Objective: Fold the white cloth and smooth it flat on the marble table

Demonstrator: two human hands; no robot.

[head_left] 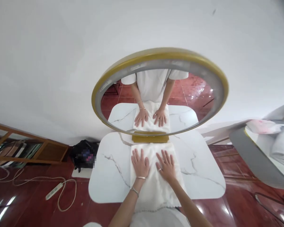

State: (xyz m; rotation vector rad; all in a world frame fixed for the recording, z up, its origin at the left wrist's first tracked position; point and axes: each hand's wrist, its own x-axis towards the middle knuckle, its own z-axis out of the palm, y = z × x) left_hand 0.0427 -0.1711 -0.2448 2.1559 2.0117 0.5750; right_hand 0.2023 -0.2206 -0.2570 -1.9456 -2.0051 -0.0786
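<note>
1. Nearest the camera, both bare forearms reached forward over the near edge of the white marble table (109, 179). The left wrist wore two thin bracelets (135, 190).
2. A white towel (156, 192) lay lengthwise down the middle of the table. Its near end hung over the near edge and its far end reached the mirror's base at the far edge.
3. The left hand (140, 165) lay palm-down on the far half of the towel, fingers straight and spread, flat on the cloth and gripping nothing.
4. The right hand (166, 165) lay just beside it on the same towel, also flat, with fingers released and fanned out and a ring (159, 169) on one finger. The two hands were close but not touching.
5. At the middle of the far edge, a gold base (150, 138) carried a round gold-framed mirror (161, 53). Its glass showed the towel, both flat hands and a white short-sleeved shirt.
6. Left of the table, on the red tiled floor (26, 205), lay a white power strip (54, 191) with its looped cable. A black bag (84, 154) sat near the table's far left corner, against the wall, and a wooden shelf (26, 148) stood farther left.
7. Right of the table, a second framed mirror (255, 154) was partly cut off by the picture's edge.
8. Farthest back, a plain white wall (61, 63) stood behind everything.
</note>
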